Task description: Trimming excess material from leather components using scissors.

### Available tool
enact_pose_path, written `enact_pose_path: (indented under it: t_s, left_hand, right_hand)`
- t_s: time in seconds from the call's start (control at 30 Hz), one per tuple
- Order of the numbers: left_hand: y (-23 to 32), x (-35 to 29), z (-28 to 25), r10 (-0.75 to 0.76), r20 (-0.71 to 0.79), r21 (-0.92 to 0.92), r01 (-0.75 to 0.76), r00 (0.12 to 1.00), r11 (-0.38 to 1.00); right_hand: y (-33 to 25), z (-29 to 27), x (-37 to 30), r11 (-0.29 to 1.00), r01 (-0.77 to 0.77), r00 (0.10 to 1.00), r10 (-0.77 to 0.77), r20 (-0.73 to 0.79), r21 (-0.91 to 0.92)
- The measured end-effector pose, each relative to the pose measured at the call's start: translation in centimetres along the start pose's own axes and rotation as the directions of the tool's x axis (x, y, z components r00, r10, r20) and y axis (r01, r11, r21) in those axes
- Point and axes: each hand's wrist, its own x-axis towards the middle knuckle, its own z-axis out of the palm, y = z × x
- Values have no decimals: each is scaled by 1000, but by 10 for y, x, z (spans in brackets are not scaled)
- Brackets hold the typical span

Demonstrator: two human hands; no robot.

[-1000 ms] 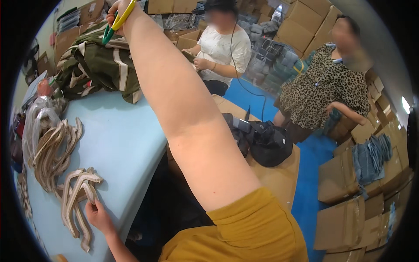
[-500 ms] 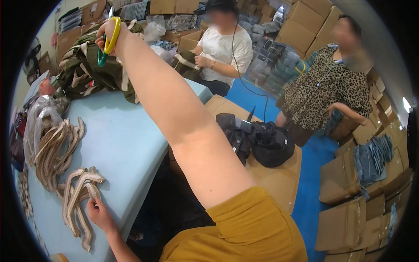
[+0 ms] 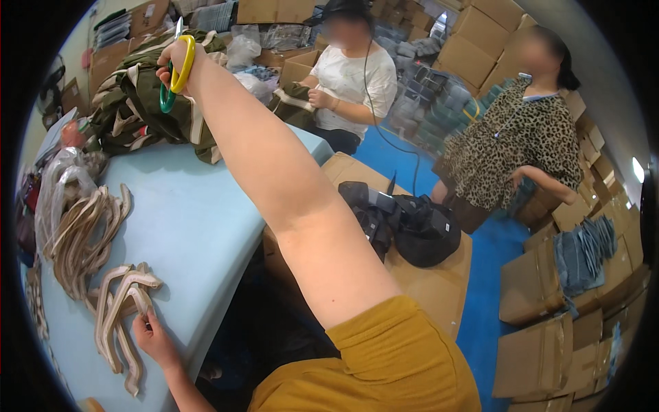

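My right hand [image 3: 198, 67], at the end of an outstretched arm, grips scissors [image 3: 186, 53] with one yellow and one green handle loop; their blades point up and away. It is over the near side of a heap of olive-green garments [image 3: 127, 103] with pale stripes, at the table's far end. Down at the lower left, my left hand [image 3: 155, 338] pinches the end of a beige-and-brown fabric strip [image 3: 139, 299]. Several similar strips lie crossed under and beside it. Farther up the left side, a thicker bundle of these strips [image 3: 82, 240] lies by clear plastic bags [image 3: 65, 182].
The pale blue table [image 3: 185, 206] runs along my left. Black bags [image 3: 425, 233] sit on a cardboard surface [image 3: 429, 288] to the right. One person in white [image 3: 357, 75] handles green cloth; another in leopard print [image 3: 528, 137] stands at right. Cartons [image 3: 532, 281] line the right side.
My right hand with the scissors has shifted slightly right and down in view. The person in leopard print has turned their head. My left hand keeps its pinch on the strip.
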Motion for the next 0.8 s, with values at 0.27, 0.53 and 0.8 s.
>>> enact_pose_path:
  t_s: [0.27,0.53,0.8]
  left_hand:
    - [1,-1,0,-53,31,-60,54,998,997]
    - [-2,-2,-10,-65,26,-12,65,998,998]
    - [-40,2,-8,-38,20,-124,40,999,991]
  right_hand:
    - [21,3,-9,998,-31,999,33,36,-62]
    - [40,20,-26,994,-25,996,34,79,-110]
    - [134,17,-93,176,156,959,-264,107,-972]
